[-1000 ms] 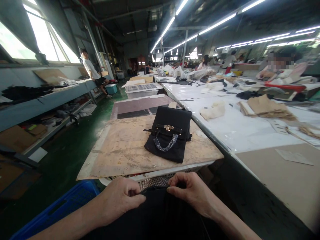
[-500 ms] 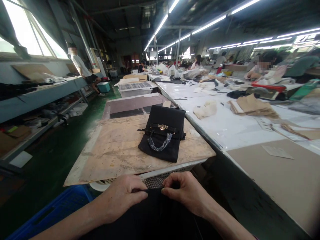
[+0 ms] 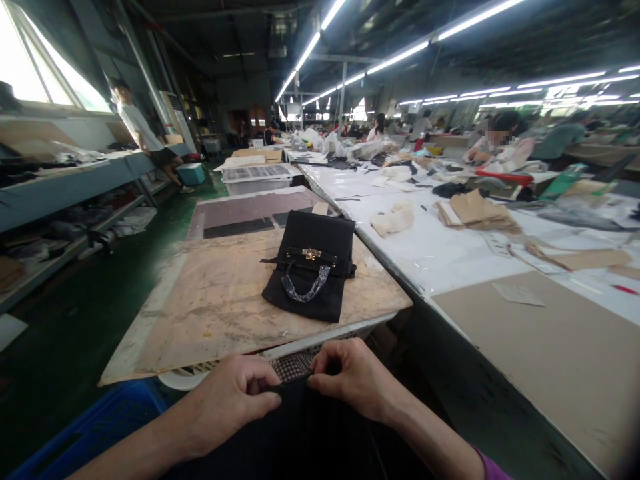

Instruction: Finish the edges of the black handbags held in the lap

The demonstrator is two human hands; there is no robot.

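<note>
Low in the head view, a dark piece of material with a brown-and-white checked cloth (image 3: 291,368) along its top edge lies between my hands. My left hand (image 3: 235,397) has its fingers curled over the left end of the checked cloth, the thumb a little below them on the dark side. Thumb and forefinger of my right hand (image 3: 345,380) pinch the edge at its right end. The lower part of the material merges with the dark lap area. Beyond my hands, a black handbag (image 3: 315,267) lies flap-up on the worn board, its handle wrapped in clear plastic and its clasp gold-coloured.
The worn tan board (image 3: 200,313) rests over a white crate. A blue crate (image 3: 100,433) stands at lower left. To the right runs a long white table (image 3: 400,247) with brown paper stacks (image 3: 480,210) and scraps. A person in a white shirt (image 3: 133,123) leans at the left bench.
The view has turned slightly right, so the bag and boards sit further left. My left thumb has moved a little away from its fingers; my right hand keeps its pinch.
</note>
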